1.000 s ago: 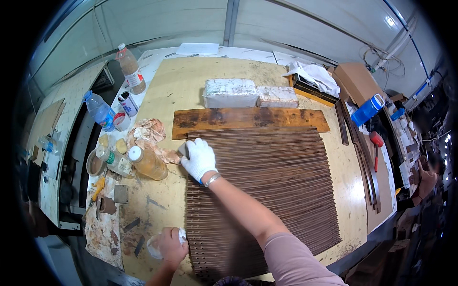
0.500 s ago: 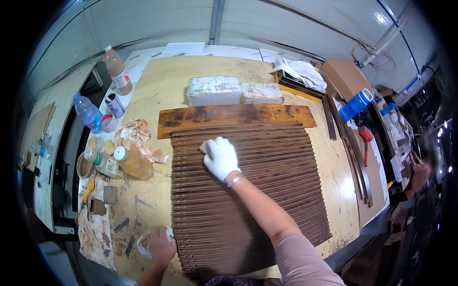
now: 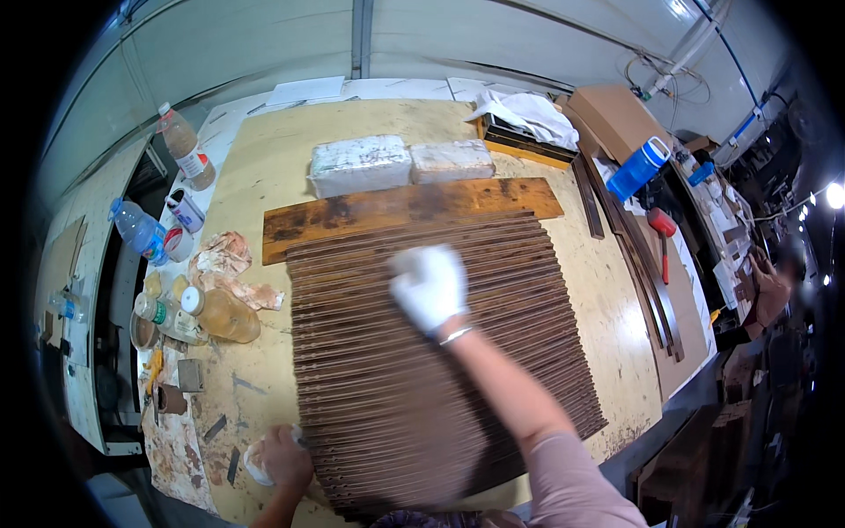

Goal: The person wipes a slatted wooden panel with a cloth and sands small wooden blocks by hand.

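Dark brown grooved wooden strips [image 3: 396, 352] lie side by side across the middle, forming a ribbed panel. Over its upper middle is my right hand [image 3: 429, 286], in a white glove and blurred by motion. Its fingers are closed; the small grey-brown pad seen in them half a second ago is hidden beneath the hand now. My left hand [image 3: 287, 459], ungloved, is at the panel's lower left edge, curled round a crumpled white cloth [image 3: 256, 463]. A stained wooden board [image 3: 414, 211] lies along the panel's far edge.
Two white wrapped blocks [image 3: 361, 165] sit behind the board. Bottles, among them an amber-filled jar [image 3: 231, 319], and a stained rag [image 3: 222, 257] stand or lie at left. At right are a blue jug [image 3: 637, 169], a red mallet [image 3: 662, 223] and long dark strips [image 3: 647, 273]. Another person's hand [image 3: 770, 286] shows far right.
My gloved right hand has swept rightward across the strips from their upper left. My left hand stays by the panel's left edge. The whole view has shifted slightly.
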The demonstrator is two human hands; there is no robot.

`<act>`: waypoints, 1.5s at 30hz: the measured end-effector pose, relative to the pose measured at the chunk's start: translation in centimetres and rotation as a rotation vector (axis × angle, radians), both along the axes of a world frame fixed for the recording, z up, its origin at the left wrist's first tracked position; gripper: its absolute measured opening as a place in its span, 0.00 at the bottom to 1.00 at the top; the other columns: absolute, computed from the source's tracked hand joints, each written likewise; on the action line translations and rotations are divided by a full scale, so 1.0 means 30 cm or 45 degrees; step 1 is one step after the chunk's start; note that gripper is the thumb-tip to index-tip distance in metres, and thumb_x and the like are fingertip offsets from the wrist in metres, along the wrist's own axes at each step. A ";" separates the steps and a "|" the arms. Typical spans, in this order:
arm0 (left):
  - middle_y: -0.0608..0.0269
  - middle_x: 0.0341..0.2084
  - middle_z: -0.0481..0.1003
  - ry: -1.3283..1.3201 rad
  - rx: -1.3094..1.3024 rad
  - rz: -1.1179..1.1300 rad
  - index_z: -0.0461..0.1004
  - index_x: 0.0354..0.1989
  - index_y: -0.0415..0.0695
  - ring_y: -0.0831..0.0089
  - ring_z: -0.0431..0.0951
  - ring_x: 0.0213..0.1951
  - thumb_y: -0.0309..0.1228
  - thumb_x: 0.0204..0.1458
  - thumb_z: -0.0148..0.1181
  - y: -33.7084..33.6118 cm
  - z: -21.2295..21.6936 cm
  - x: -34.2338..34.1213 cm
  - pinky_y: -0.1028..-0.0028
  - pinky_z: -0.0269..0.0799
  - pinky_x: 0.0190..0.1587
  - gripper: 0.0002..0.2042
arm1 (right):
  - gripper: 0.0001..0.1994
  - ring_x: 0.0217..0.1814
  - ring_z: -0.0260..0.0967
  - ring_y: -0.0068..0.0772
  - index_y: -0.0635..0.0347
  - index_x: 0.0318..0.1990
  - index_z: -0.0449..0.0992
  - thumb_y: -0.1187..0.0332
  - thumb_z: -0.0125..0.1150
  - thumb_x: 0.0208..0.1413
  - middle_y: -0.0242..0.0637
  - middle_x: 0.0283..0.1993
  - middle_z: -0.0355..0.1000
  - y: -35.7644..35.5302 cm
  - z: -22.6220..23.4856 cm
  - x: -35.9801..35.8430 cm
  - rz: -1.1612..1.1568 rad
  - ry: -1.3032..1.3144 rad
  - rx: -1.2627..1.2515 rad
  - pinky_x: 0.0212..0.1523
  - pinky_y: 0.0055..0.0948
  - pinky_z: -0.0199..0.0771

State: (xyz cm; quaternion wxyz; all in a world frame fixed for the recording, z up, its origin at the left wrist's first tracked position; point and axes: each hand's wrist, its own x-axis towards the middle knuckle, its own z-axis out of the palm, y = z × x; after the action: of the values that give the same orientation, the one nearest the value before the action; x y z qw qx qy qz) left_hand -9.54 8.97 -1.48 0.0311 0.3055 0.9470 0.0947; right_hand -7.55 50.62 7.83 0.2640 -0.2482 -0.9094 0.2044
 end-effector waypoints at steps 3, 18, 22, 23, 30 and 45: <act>0.50 0.43 0.71 -0.003 0.057 -0.024 0.72 0.46 0.43 0.43 0.71 0.44 0.28 0.43 0.64 -0.011 -0.029 -0.019 0.48 0.64 0.48 0.19 | 0.12 0.39 0.77 0.45 0.52 0.36 0.85 0.72 0.57 0.46 0.43 0.35 0.80 -0.329 -0.018 -0.158 0.379 -0.149 -0.188 0.46 0.42 0.79; 0.48 0.43 0.69 0.057 0.118 -0.071 0.69 0.46 0.43 0.44 0.68 0.44 0.24 0.41 0.64 -0.013 -0.038 -0.019 0.53 0.62 0.46 0.20 | 0.12 0.43 0.76 0.49 0.54 0.36 0.84 0.62 0.65 0.44 0.47 0.38 0.78 0.390 -0.112 0.337 -0.585 -0.339 0.139 0.47 0.44 0.79; 0.48 0.45 0.67 0.049 0.069 -0.094 0.67 0.48 0.41 0.44 0.67 0.45 0.19 0.38 0.65 0.018 -0.030 -0.015 0.53 0.62 0.47 0.25 | 0.09 0.41 0.78 0.51 0.54 0.31 0.84 0.61 0.64 0.45 0.48 0.37 0.79 0.704 -0.185 0.592 -1.158 -0.374 0.469 0.39 0.44 0.79; 0.48 0.45 0.67 0.049 0.059 -0.087 0.67 0.49 0.41 0.44 0.67 0.46 0.19 0.38 0.65 0.018 -0.033 -0.016 0.53 0.62 0.47 0.25 | 0.09 0.40 0.78 0.50 0.53 0.31 0.84 0.62 0.63 0.45 0.47 0.36 0.79 0.697 -0.168 0.592 -1.109 -0.362 0.440 0.38 0.43 0.79; 0.48 0.45 0.66 0.040 -0.001 -0.013 0.66 0.50 0.41 0.44 0.67 0.46 0.19 0.38 0.65 -0.013 -0.019 0.010 0.53 0.61 0.48 0.26 | 0.12 0.40 0.77 0.46 0.52 0.38 0.85 0.71 0.57 0.48 0.44 0.35 0.80 0.164 -0.024 0.235 0.052 -0.176 0.030 0.45 0.40 0.80; 0.47 0.46 0.65 0.081 0.017 -0.037 0.66 0.52 0.41 0.43 0.67 0.46 0.19 0.37 0.64 -0.026 -0.069 -0.019 0.53 0.61 0.47 0.28 | 0.15 0.51 0.71 0.50 0.55 0.43 0.80 0.60 0.66 0.48 0.45 0.45 0.75 0.696 -0.157 0.756 -1.109 -0.362 0.200 0.54 0.46 0.72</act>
State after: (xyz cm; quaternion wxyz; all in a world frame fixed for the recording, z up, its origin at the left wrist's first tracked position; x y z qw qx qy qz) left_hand -10.13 8.20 -3.55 0.0001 0.3222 0.9423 0.0908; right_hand 15.12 71.50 3.12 0.2159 -0.6119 -0.7603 -0.0310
